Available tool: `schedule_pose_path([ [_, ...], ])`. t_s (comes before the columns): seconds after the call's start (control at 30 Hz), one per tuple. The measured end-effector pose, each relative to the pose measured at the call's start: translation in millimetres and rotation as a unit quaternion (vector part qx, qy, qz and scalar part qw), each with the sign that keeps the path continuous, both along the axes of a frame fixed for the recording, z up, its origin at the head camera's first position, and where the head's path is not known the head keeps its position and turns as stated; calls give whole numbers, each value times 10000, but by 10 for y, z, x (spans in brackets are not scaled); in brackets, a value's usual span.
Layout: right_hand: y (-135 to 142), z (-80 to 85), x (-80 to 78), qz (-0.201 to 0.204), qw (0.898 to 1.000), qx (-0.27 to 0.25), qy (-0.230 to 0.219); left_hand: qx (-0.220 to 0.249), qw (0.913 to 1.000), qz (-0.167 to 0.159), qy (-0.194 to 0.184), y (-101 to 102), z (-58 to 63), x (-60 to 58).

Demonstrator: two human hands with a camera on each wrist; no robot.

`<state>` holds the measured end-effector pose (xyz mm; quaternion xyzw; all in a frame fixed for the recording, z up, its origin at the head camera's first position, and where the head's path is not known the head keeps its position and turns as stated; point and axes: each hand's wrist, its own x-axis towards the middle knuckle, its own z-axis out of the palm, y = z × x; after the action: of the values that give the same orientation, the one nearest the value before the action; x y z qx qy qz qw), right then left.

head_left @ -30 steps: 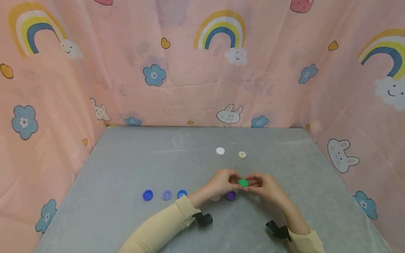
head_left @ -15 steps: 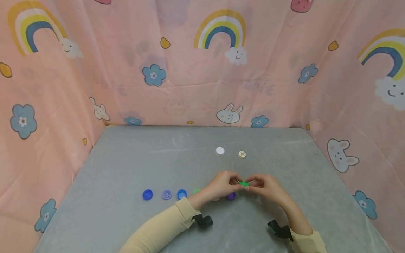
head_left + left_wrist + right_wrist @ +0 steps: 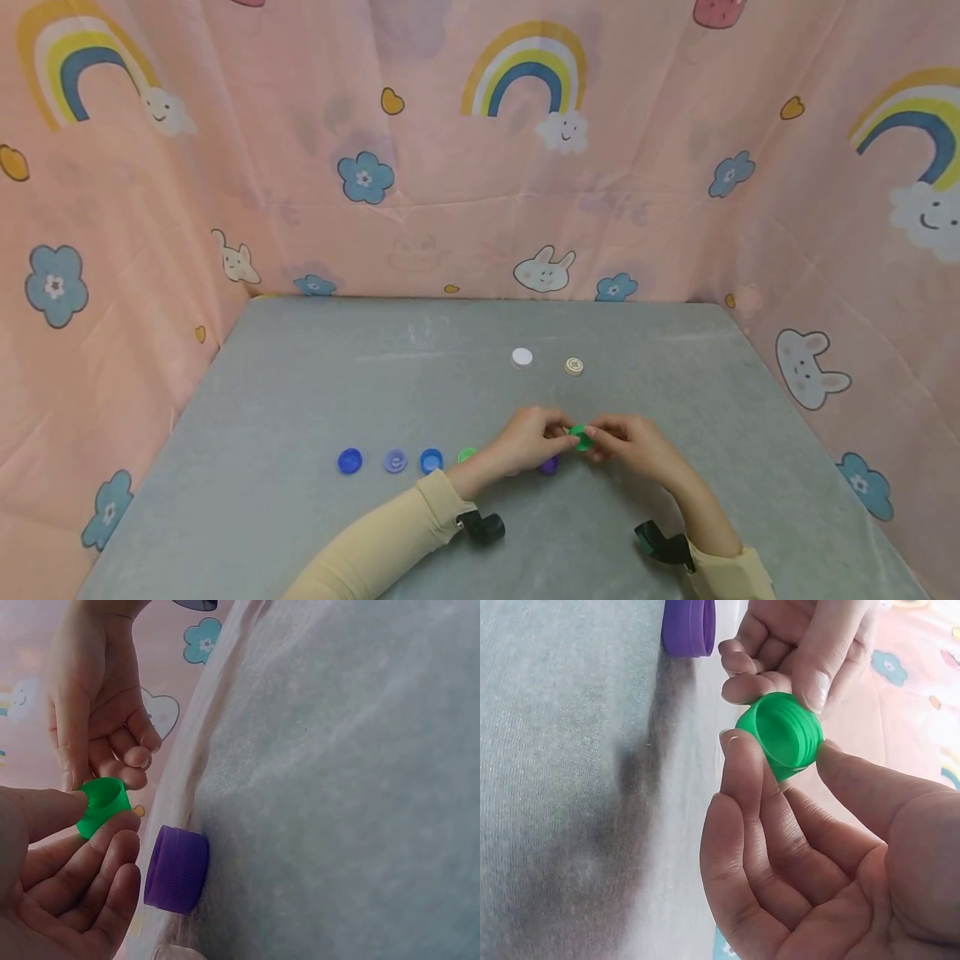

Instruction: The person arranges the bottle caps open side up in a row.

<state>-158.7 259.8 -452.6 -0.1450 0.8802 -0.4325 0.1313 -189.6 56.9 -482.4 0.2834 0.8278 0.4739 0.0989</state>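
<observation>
A green bottle cap [image 3: 582, 438] is held between both hands, off the table. My left hand [image 3: 527, 438] pinches its one side with thumb and finger. Opposite, the thumb and fingers of my right hand [image 3: 636, 443] grip it too. The right wrist view looks into the hollow, threaded inside of this green cap [image 3: 784, 735]. Just below the left hand a purple bottle cap [image 3: 550, 466] sits on the table; the left wrist view gives the ribbed side of the purple cap [image 3: 180, 870].
Left of the hands, a dark blue cap [image 3: 349, 461], a lilac cap [image 3: 395, 461], a blue cap [image 3: 431, 460] and a light green cap [image 3: 467, 454] form a row, partly covered by the left forearm. Farther back on the grey table [image 3: 300, 375] lie a white disc [image 3: 522, 357] and a cream patterned disc [image 3: 574, 367].
The green cap has been turned between the fingers: its flat top faced up, then it stood nearly edge-on, and its hollow side now shows. The right fingers have shifted on it; both arms are nearly still.
</observation>
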Motion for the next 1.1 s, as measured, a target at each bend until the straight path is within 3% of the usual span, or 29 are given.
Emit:
schedule_pose_path([
  [0.13,0,1,-10,-4,10000,81,-18,-114,9998,-56,166,4,7,9],
  [0.37,-3,-6,-6,-135,9995,270,-39,59,9998,-161,34,8,7,19],
  [0.7,-6,-15,5,-92,9995,285,-92,-96,9996,-247,122,9,12,47],
  [1.1,-11,-15,18,-74,9992,-198,-352,39,10000,-73,-11,8,-36,24],
])
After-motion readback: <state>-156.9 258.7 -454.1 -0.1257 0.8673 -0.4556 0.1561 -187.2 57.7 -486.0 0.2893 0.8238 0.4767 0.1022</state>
